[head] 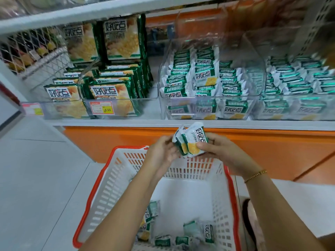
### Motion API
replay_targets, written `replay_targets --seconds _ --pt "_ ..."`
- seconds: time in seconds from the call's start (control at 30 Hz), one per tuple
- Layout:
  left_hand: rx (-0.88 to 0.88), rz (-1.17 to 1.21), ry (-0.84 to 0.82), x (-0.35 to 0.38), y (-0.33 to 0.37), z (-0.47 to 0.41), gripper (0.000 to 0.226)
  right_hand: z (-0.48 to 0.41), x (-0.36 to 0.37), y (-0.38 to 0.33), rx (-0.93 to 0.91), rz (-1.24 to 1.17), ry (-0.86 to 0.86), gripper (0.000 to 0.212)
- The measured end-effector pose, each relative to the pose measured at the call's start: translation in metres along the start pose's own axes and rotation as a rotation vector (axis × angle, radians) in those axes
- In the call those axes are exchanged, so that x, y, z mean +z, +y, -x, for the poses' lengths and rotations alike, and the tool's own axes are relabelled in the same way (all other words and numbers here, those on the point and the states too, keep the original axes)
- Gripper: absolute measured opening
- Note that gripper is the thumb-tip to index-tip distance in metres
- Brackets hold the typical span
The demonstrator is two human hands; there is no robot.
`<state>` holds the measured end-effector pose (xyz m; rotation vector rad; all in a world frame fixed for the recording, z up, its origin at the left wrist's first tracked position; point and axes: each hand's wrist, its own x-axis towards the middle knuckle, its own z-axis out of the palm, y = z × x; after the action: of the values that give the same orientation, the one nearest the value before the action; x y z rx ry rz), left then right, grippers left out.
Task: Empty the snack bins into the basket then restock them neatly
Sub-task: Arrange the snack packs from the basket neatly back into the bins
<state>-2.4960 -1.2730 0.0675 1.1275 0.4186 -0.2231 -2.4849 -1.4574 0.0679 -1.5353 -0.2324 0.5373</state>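
basket (101,192) below; left hand (163,153), right hand (215,147) both clamped on snack packets (190,142) above it.

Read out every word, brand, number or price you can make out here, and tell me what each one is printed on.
"好吃点": mirrored, on the snack packets held between left hand and right hand.
"好吃点": large bags on the shelf, also mirrored.
"好吃点": small packs in the clear bin.
"8.60": orange price tag; its small print is unreadable.
Smaller lines on all wrappers: too blurred.
Pink tag: illegible.
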Motion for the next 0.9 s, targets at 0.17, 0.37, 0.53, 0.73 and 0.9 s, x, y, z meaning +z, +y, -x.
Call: replay_targets --seconds 0.17,0.37,0.53,0.73,0.9 --pt "0.065 -0.049 -0.176 0.033 0.013 0.034 0.057 0.018 -0.007 -0.034 -0.177 0.209 0.128 0.039" --pt "0.421 -0.453 -0.052 0.067 0.036 0.050 0.035 0.026 -0.004 -0.072 -0.302 0.268 0.081 0.054" --pt "0.645 -0.618 -0.037 0.091 0.081 0.041 0.027 0.009 -0.019 -0.110 -0.261 0.094 0.085 0.066" --pt "0.794 -1.285 0.033 0.086 0.122 -0.002 0.058 -0.032 -0.073 -0.168 -0.164 0.587 0.317 0.057" --pt "0.731 -1.687 0.105 0.076 0.112 -0.034 0.057 -0.063 -0.084 -0.183 -0.086 1.207 0.250 0.068"
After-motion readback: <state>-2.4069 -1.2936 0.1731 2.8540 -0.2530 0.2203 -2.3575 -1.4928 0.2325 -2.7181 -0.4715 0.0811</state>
